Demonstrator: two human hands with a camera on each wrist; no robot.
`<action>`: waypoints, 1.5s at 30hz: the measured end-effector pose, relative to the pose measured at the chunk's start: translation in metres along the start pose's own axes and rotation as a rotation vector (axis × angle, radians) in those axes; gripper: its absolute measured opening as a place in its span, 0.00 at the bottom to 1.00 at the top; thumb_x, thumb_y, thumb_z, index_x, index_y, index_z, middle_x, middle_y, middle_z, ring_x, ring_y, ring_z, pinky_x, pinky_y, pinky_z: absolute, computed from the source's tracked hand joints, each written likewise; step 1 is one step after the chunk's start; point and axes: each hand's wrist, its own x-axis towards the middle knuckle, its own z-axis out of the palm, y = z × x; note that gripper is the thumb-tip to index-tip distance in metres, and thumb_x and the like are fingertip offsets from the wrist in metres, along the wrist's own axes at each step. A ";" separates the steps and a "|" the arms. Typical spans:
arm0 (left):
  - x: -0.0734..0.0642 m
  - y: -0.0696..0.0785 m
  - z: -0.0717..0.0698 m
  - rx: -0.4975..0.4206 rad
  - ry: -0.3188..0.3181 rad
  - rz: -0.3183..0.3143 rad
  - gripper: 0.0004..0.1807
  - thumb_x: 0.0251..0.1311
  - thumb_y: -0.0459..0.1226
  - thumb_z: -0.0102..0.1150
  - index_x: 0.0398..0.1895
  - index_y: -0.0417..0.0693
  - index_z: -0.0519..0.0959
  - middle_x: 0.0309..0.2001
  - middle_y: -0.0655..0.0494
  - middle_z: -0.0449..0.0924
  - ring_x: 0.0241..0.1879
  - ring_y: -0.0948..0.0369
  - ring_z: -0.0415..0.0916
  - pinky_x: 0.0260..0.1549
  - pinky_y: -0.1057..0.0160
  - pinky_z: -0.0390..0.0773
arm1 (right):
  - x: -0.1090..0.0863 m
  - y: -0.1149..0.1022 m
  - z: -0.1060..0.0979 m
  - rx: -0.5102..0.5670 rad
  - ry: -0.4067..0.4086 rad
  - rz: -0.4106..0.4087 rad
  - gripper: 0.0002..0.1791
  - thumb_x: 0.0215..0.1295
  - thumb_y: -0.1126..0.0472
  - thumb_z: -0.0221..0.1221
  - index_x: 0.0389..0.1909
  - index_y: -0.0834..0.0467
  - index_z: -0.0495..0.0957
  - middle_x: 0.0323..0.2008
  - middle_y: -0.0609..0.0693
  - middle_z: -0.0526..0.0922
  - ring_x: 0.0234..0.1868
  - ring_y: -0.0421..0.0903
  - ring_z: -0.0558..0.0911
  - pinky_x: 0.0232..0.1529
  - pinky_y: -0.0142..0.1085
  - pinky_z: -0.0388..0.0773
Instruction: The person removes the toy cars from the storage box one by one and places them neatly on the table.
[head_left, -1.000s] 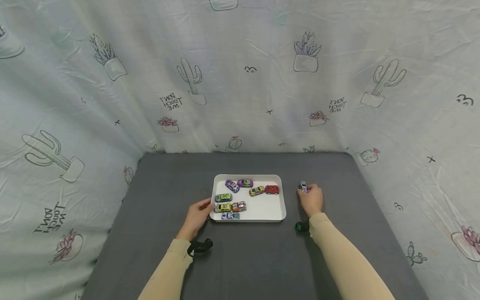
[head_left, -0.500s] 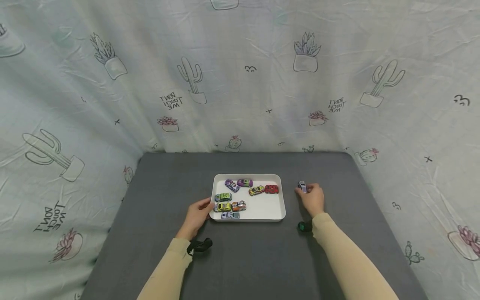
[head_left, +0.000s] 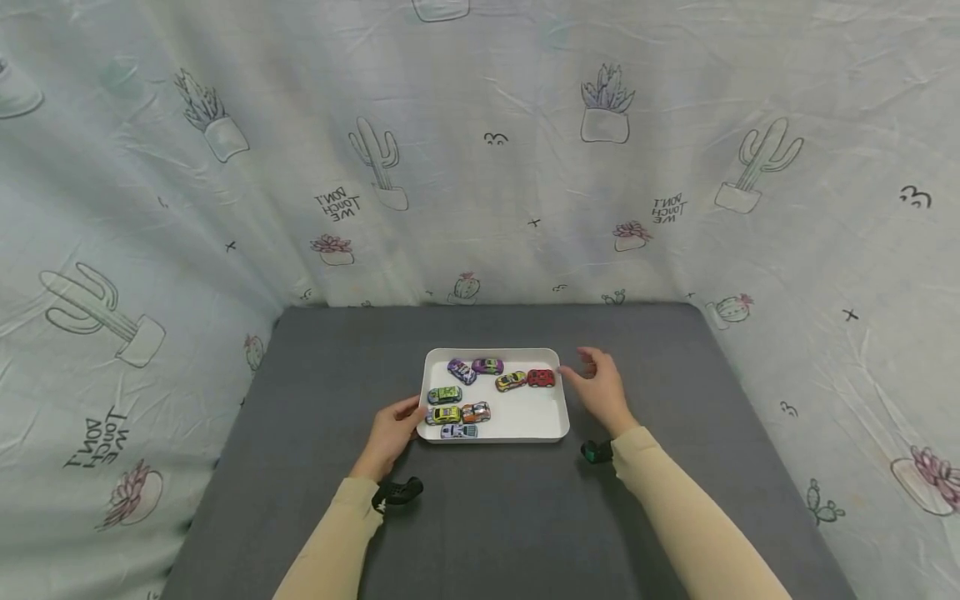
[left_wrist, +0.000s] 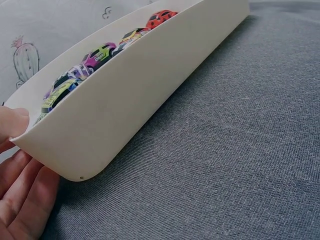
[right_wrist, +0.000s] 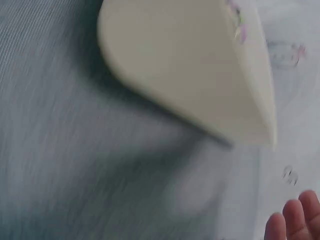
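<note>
At the left end of a white tray, my left hand is pinching the rim, thumb lapping over the edge and fingers curling against the outside, a hold that is probably serving to steady the tray against sliding. Opposite, by the right end, my right hand is hanging spread, thumb and fingers standing apart with nothing showing between them; whether the thumb is touching the rim, I cannot tell.

Inside, eight toy cars are resting, the low walls presumably keeping them from rolling away. Nearest my right hand, a red car is sitting end to end with a yellow-and-red car. Along the far side, a purple-and-green car is lying just beside a slanting purple-and-white car. Toward the left, a green car, a yellow car and a pale gray car are forming a file from back to front, an orange-and-white car flanking the yellow one. Beneath, a dark gray worktop is carrying the tray; behind, a cactus-print curtain is hanging.
</note>
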 end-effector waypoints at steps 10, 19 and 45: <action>0.000 0.001 -0.001 -0.011 0.005 0.005 0.21 0.66 0.44 0.60 0.61 0.53 0.77 0.53 0.52 0.79 0.45 0.56 0.78 0.40 0.58 0.79 | -0.008 -0.042 0.031 0.081 -0.280 -0.121 0.35 0.58 0.45 0.67 0.64 0.53 0.72 0.57 0.59 0.73 0.52 0.55 0.74 0.49 0.50 0.74; -0.001 0.001 -0.002 -0.012 -0.005 -0.006 0.21 0.66 0.44 0.59 0.62 0.53 0.77 0.54 0.52 0.79 0.46 0.56 0.77 0.40 0.58 0.79 | -0.016 -0.054 0.066 0.064 -0.450 -0.214 0.33 0.60 0.47 0.67 0.63 0.58 0.73 0.58 0.55 0.74 0.55 0.56 0.74 0.50 0.49 0.74; 0.001 -0.003 -0.002 -0.020 -0.018 0.005 0.22 0.65 0.45 0.60 0.62 0.56 0.77 0.53 0.53 0.79 0.46 0.57 0.78 0.41 0.59 0.80 | -0.023 -0.060 0.113 -0.055 -0.544 -0.181 0.18 0.58 0.57 0.69 0.50 0.55 0.83 0.45 0.46 0.82 0.43 0.46 0.78 0.45 0.43 0.76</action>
